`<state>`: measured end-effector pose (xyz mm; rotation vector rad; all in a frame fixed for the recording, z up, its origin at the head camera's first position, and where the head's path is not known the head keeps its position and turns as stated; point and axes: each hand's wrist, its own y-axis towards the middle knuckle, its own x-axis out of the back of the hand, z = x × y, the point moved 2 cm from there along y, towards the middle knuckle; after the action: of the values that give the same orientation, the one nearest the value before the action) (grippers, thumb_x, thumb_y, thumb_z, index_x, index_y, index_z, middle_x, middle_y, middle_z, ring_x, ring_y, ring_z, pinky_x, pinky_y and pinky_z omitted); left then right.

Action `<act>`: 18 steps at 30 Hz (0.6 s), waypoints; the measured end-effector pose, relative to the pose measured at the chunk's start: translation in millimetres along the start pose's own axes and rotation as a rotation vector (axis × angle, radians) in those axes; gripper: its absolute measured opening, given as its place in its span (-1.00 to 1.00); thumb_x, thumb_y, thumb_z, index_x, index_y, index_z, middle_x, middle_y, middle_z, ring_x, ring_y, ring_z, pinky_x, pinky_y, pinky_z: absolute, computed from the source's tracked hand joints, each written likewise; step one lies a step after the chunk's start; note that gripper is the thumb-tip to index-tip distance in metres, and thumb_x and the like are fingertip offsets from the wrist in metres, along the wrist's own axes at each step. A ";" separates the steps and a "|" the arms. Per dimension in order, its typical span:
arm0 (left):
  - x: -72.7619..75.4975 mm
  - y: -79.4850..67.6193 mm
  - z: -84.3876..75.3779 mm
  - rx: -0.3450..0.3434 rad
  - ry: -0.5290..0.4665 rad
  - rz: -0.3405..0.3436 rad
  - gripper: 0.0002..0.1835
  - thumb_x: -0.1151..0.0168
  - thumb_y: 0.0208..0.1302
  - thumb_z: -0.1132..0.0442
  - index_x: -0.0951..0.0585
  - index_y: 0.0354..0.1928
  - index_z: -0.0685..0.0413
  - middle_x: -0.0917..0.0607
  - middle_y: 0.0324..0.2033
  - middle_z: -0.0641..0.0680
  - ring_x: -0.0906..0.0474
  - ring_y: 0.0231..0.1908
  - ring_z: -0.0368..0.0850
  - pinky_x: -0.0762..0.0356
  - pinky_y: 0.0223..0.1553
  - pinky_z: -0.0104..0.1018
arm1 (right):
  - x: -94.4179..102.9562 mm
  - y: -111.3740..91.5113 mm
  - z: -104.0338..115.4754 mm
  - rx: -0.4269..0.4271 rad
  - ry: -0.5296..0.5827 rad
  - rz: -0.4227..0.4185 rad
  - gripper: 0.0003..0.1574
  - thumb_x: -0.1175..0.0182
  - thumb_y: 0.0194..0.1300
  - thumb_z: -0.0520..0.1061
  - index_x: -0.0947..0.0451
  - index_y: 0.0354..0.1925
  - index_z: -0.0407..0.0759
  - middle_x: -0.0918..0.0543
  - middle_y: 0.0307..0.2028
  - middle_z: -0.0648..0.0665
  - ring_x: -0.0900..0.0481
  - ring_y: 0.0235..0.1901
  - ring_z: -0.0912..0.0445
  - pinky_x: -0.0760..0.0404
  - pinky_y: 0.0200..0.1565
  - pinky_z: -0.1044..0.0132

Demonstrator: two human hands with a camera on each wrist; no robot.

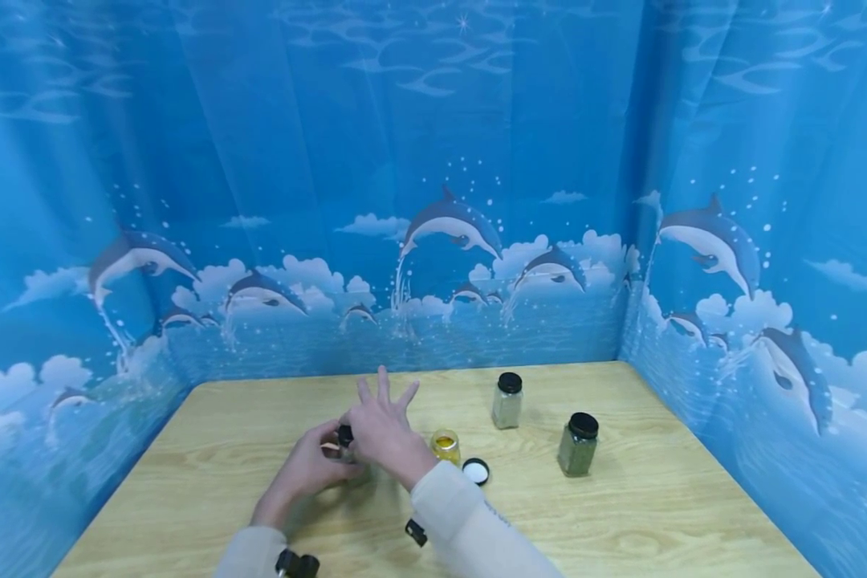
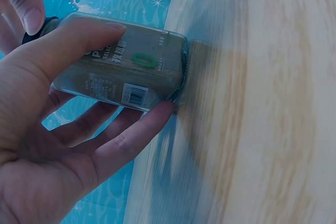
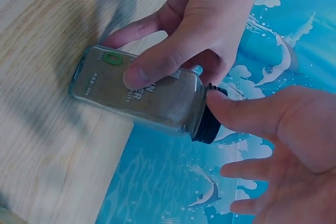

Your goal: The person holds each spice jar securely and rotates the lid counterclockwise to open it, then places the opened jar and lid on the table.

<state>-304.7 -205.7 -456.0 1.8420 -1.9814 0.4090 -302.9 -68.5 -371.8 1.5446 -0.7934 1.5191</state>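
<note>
A square glass spice jar (image 3: 163, 103) of grey-brown powder, with white lettering and a green mark, stands upright between both hands. My left hand (image 1: 314, 466) grips its body, thumb on one face and fingers around the other side. Its base is at the tabletop; whether it touches is hard to tell. At the top, my right hand (image 1: 383, 429) pinches the black lid (image 3: 210, 121), its thumb against the rim and its other fingers spread. The lid is on the jar. In the head view the hands hide most of the jar.
Just right of the hands is an open jar (image 1: 445, 446) of yellow powder, with a black lid (image 1: 475, 471) lying white side up beside it. Two closed jars, one pale (image 1: 507, 401) and one green (image 1: 578, 445), stand farther right on the wooden table (image 1: 665, 498). Dolphin-print curtains surround it.
</note>
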 end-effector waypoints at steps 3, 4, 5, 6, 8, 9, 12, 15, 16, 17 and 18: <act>-0.1 -0.3 -0.2 -0.005 0.000 0.008 -0.34 -0.57 -0.21 0.22 -0.55 0.05 0.01 -0.62 -0.01 0.22 -0.65 -0.19 -0.05 -0.67 -0.25 -0.28 | -1.2 0.3 -1.1 0.008 -0.002 -0.012 -0.45 -0.39 0.00 0.25 -0.58 0.02 0.37 -0.14 0.45 -0.14 0.22 0.47 -0.29 0.11 0.15 -0.64; -0.2 -0.5 -0.4 -0.007 0.001 0.013 -0.37 -0.56 -0.20 0.22 -0.55 0.02 0.02 -0.62 0.00 0.24 -0.66 -0.19 -0.04 -0.67 -0.26 -0.27 | -1.9 0.5 -1.4 0.010 0.000 -0.017 -0.48 -0.37 0.01 0.30 -0.60 -0.01 0.33 -0.15 0.45 -0.14 0.21 0.47 -0.29 0.10 0.15 -0.64; -0.4 -0.5 -0.4 -0.009 0.010 0.015 -0.40 -0.56 -0.20 0.21 -0.55 -0.01 0.02 -0.61 0.00 0.25 -0.66 -0.18 -0.03 -0.67 -0.25 -0.27 | -2.6 0.9 -1.7 0.013 -0.004 -0.026 -0.52 -0.34 0.02 0.34 -0.64 -0.08 0.29 -0.16 0.45 -0.14 0.20 0.47 -0.29 0.08 0.14 -0.64; -0.6 -0.5 -0.4 -0.010 0.017 0.012 -0.44 -0.56 -0.20 0.20 -0.55 -0.07 0.03 -0.62 0.00 0.25 -0.66 -0.18 -0.03 -0.67 -0.26 -0.28 | -3.5 1.4 -2.1 0.012 -0.007 -0.034 -0.56 -0.30 0.03 0.37 -0.66 -0.16 0.25 -0.17 0.44 -0.14 0.18 0.47 -0.29 0.06 0.14 -0.64; -1.0 -0.3 -0.6 -0.007 0.040 0.005 -0.48 -0.57 -0.20 0.17 -0.55 -0.13 0.02 -0.62 -0.01 0.24 -0.66 -0.16 -0.03 -0.65 -0.24 -0.29 | -5.2 2.3 -2.6 0.009 -0.015 -0.052 -0.60 -0.24 0.06 0.42 -0.66 -0.38 0.19 -0.20 0.43 -0.15 0.16 0.47 -0.30 0.03 0.12 -0.64; -1.1 -0.4 -0.8 -0.004 0.046 0.001 -0.48 -0.57 -0.21 0.16 -0.54 -0.14 0.00 -0.62 -0.01 0.24 -0.65 -0.15 -0.04 -0.64 -0.24 -0.30 | -5.9 2.9 -2.7 0.008 -0.021 -0.059 -0.57 -0.22 0.07 0.43 -0.64 -0.49 0.17 -0.22 0.42 -0.16 0.15 0.47 -0.30 0.02 0.12 -0.65; -1.4 -0.2 -0.7 0.003 0.054 -0.008 -0.48 -0.57 -0.21 0.15 -0.55 -0.14 -0.01 -0.63 -0.01 0.22 -0.65 -0.14 -0.05 -0.62 -0.23 -0.31 | -7.4 4.4 -2.8 0.003 -0.053 -0.084 -0.50 -0.19 0.07 0.47 -0.59 -0.61 0.16 -0.27 0.40 -0.16 0.12 0.46 -0.29 0.01 0.12 -0.64; -1.4 -0.5 -1.7 0.002 0.041 -0.004 -0.47 -0.57 -0.22 0.17 -0.54 -0.14 0.01 -0.62 0.00 0.24 -0.65 -0.14 -0.04 -0.63 -0.23 -0.30 | -8.1 5.2 -2.5 0.000 -0.082 -0.095 -0.52 -0.20 0.05 0.47 -0.62 -0.59 0.18 -0.29 0.39 -0.14 0.11 0.47 -0.28 0.00 0.13 -0.63; -1.4 -0.5 -2.0 -0.001 0.037 -0.004 -0.47 -0.57 -0.22 0.18 -0.55 -0.13 0.02 -0.62 0.00 0.24 -0.65 -0.15 -0.04 -0.64 -0.23 -0.30 | -7.9 5.2 -2.2 -0.001 -0.088 -0.096 -0.53 -0.21 0.05 0.47 -0.64 -0.56 0.18 -0.29 0.39 -0.14 0.11 0.47 -0.28 0.00 0.14 -0.63; -1.3 -0.6 -2.2 -0.002 0.031 -0.001 -0.47 -0.57 -0.22 0.19 -0.54 -0.13 0.03 -0.62 0.00 0.25 -0.65 -0.15 -0.03 -0.65 -0.23 -0.29 | -7.7 5.0 -2.0 0.000 -0.088 -0.094 -0.55 -0.23 0.04 0.45 -0.65 -0.52 0.18 -0.29 0.39 -0.14 0.12 0.47 -0.28 0.00 0.14 -0.63; -1.0 -1.0 -2.9 -0.004 0.021 0.001 -0.47 -0.57 -0.22 0.20 -0.55 -0.13 0.03 -0.62 0.00 0.24 -0.66 -0.15 -0.03 -0.65 -0.23 -0.28 | -7.3 4.9 -1.9 0.000 -0.090 -0.090 -0.57 -0.25 0.03 0.44 -0.66 -0.48 0.18 -0.28 0.39 -0.13 0.12 0.47 -0.28 0.01 0.14 -0.63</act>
<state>-303.4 -203.5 -454.0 1.8269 -1.9675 0.4231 -308.7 -70.0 -378.5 1.6367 -0.7641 1.3928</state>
